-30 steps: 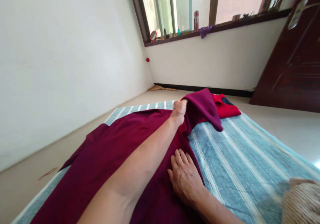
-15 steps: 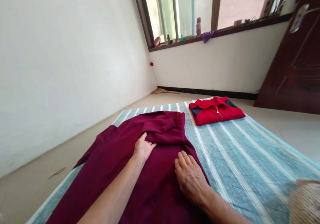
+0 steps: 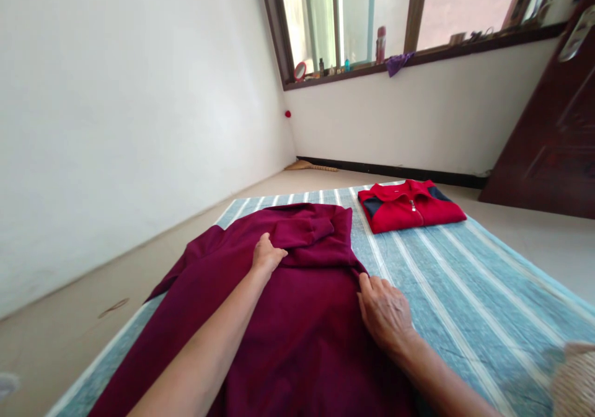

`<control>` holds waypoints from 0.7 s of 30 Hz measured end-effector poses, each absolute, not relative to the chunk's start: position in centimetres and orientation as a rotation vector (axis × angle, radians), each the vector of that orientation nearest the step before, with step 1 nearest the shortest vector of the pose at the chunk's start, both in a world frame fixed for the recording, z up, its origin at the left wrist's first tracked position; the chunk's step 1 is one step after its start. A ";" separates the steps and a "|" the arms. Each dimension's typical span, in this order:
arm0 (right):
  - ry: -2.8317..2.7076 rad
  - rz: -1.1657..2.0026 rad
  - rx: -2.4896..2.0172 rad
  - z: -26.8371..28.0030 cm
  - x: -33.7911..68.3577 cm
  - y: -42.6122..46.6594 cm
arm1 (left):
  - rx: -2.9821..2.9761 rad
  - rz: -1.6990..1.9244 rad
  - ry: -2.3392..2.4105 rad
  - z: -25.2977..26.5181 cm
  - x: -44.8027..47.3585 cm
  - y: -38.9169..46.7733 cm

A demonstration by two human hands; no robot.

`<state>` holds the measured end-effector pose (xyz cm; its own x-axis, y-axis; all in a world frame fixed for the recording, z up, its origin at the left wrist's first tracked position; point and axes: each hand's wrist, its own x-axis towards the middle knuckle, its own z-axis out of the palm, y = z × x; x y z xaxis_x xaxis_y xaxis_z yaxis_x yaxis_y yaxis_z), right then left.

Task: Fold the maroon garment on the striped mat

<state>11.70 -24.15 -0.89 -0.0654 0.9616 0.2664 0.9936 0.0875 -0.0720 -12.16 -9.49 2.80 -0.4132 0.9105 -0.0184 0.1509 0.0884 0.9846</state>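
A maroon long-sleeved top (image 3: 297, 318) lies spread on the striped cloth, one sleeve (image 3: 302, 232) folded across its upper part. My left hand (image 3: 268, 256) rests on the top at the lower edge of that sleeve, thumb and fingers apart; its fingertips are partly hidden. At the right side edge of the top, my right hand (image 3: 387, 310) has its fingers curled over the fabric and pinches it. Farther back on the right sits a folded red zip jacket (image 3: 413, 209) with dark blue shoulder patches, apart from both hands.
Blue-and-white striped cloth (image 3: 465, 280) lies under the clothes. A beige woven object (image 3: 576, 380) is at the lower right. Beyond are a broom (image 3: 307, 165) on the floor, a windowsill with a flask (image 3: 380, 45) and a purple cloth (image 3: 398, 64), and a dark red door (image 3: 543, 132).
My right hand has moved right from lying on the top to gripping its side edge. My left hand has shifted slightly up along the folded sleeve. The view has turned slightly left.
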 end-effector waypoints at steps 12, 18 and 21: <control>-2.027 0.147 -2.160 0.2 12.8 -24.1 | 0.994 1.592 1.507 7.4 -9.6 -4.9; -2.028 0.148 -2.193 0.6 12.7 -24.3 | 0.620 1.742 1.235 10.1 -11.9 -5.0; -2.057 0.116 -2.151 0.7 12.4 -24.5 | 0.481 1.729 1.170 9.7 -13.1 -6.1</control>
